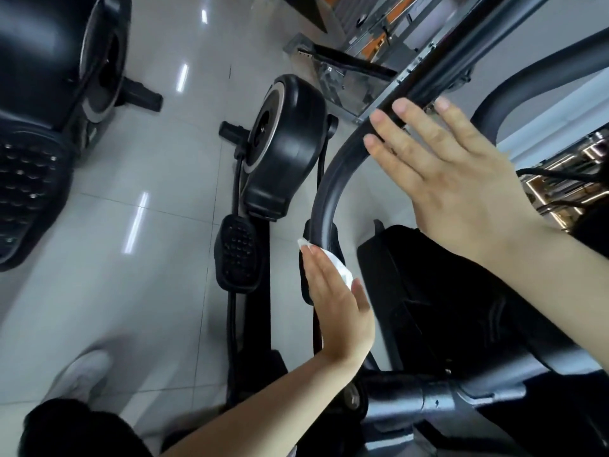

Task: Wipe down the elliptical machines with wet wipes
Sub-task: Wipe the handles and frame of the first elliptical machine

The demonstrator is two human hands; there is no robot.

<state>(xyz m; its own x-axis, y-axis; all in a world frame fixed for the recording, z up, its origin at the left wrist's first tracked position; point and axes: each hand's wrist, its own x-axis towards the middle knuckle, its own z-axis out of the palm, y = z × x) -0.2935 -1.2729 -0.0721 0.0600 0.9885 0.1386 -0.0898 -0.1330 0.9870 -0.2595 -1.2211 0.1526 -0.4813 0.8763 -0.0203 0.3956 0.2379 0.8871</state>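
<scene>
two hands work one curved handlebar of the nearest elliptical machine. the left hand lies flat with its fingers straight, pressing a white wet wipe against the near, lower stretch of the bar; the wipe shows between the palm and the bar, one corner poking out past the fingertips. nothing is clenched, it is a flat press rather than a wrap. the right hand is also spread out, fingers straight, its fingertips resting on the far, upper part of the same bar, seemingly to steady it.

to the left, a foot pedal and the black flywheel housing stand on the pale tiled floor, and a second machine sits far left. a white shoe shows near the bottom left.

to wipe well, i judge that curling the left fingers round the bar would let the wipe cover its hidden side too, then sliding up along the curve toward the right hand. keeping the right hand braced should stop the bar from swinging under pressure.
</scene>
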